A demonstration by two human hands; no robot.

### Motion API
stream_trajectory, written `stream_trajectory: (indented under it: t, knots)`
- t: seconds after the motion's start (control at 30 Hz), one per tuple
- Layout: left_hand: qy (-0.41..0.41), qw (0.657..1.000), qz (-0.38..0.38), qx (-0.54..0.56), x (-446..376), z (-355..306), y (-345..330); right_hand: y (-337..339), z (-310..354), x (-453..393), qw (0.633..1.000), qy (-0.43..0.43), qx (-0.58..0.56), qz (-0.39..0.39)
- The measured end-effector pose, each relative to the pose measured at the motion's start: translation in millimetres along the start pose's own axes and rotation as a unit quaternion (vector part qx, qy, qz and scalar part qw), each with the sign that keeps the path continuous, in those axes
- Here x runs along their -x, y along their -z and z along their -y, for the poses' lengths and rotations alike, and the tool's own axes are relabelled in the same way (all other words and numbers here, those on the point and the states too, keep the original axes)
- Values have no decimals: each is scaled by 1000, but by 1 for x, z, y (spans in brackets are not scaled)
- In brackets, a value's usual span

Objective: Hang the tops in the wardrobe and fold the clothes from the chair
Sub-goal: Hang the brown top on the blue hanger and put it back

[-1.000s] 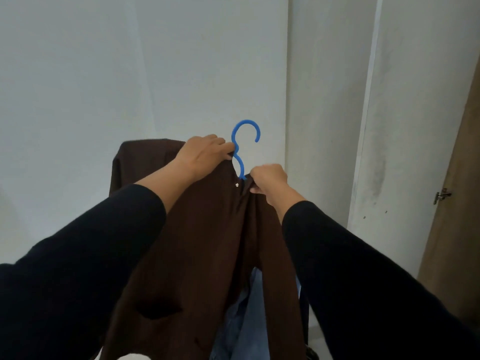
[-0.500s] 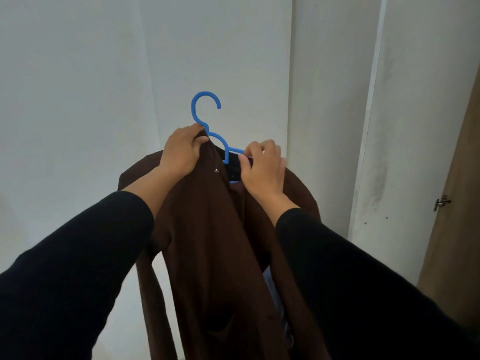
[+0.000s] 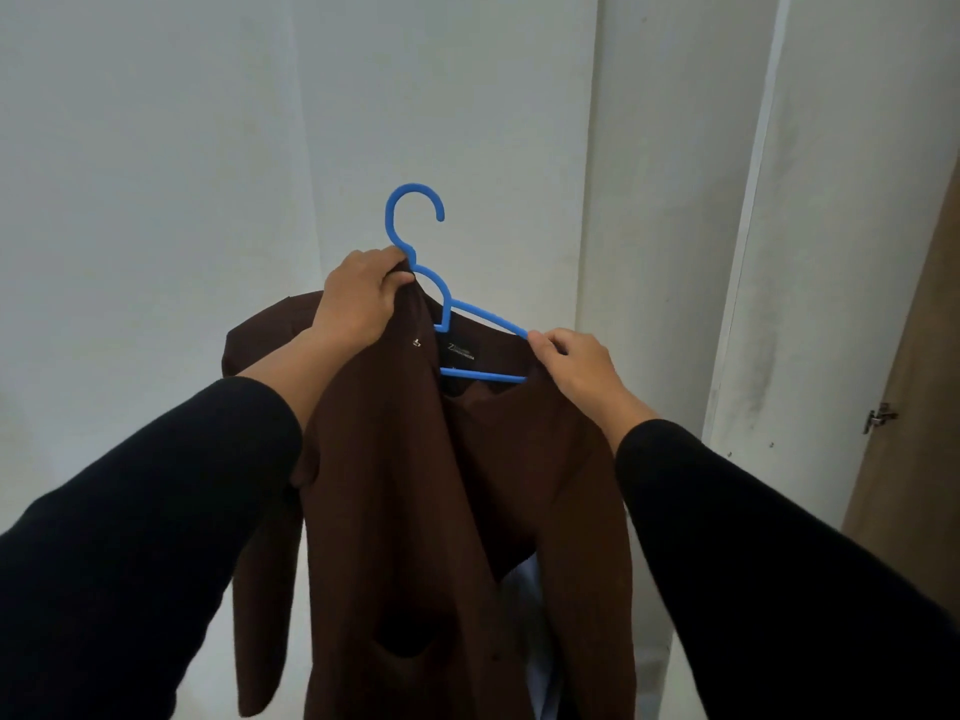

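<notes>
A dark brown top (image 3: pixel 415 485) hangs in front of me on a blue plastic hanger (image 3: pixel 415 220), whose hook points up and right. My left hand (image 3: pixel 358 298) grips the collar and the hanger's neck just below the hook. My right hand (image 3: pixel 576 363) pinches the brown fabric at the hanger's right arm, pulled out to the side. The neck opening shows a black label (image 3: pixel 461 350) and the hanger's lower bar. The hanger's left arm is hidden under the cloth.
White walls (image 3: pixel 156 200) fill the background, with a white panel edge (image 3: pixel 753 200) at right. A brown wooden door (image 3: pixel 914 459) with a metal hinge (image 3: pixel 880 417) stands at the far right. Light blue cloth (image 3: pixel 524 615) shows behind the brown top, low down.
Both hands lifted the hanger and top. My right hand slid from the collar's middle out along the hanger's right arm, spreading the neck open so the label shows.
</notes>
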State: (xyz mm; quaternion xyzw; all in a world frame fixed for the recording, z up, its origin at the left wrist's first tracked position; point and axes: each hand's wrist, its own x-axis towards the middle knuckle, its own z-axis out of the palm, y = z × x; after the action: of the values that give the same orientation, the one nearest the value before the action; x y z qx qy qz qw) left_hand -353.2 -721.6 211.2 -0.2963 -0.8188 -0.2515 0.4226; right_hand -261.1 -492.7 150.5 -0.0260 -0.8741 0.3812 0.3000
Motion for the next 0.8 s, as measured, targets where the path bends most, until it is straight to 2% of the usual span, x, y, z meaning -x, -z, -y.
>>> stream_trajectory:
  t: [0.1, 0.17, 0.33, 0.43, 0.5, 0.63, 0.7, 0.8]
  knots:
    - [6, 1000, 8, -11, 2, 8, 2, 6, -6, 4, 999, -8, -6, 43]
    - [3, 1000, 12, -15, 4, 10, 3, 6, -6, 5, 999, -7, 26, 43]
    - [-5, 1000, 16, -18, 8, 9, 9, 2, 3, 10, 996, 26, 80, -26]
    - [-55, 997, 46, -30, 12, -4, 8, -10, 21, 9, 990, 71, 111, -51]
    - [-73, 995, 59, -25, 14, -19, 4, -20, 39, 9, 991, 97, 78, -53]
    - [-63, 996, 62, -20, 14, -23, 5, -24, 57, 11, 995, 96, 19, -18]
    - [-54, 997, 60, -11, 14, -16, 8, -24, 59, 12, 996, 89, 19, -1]
    - [-51, 996, 68, -5, 17, -8, 16, -24, 63, 13, 995, 88, 32, -15]
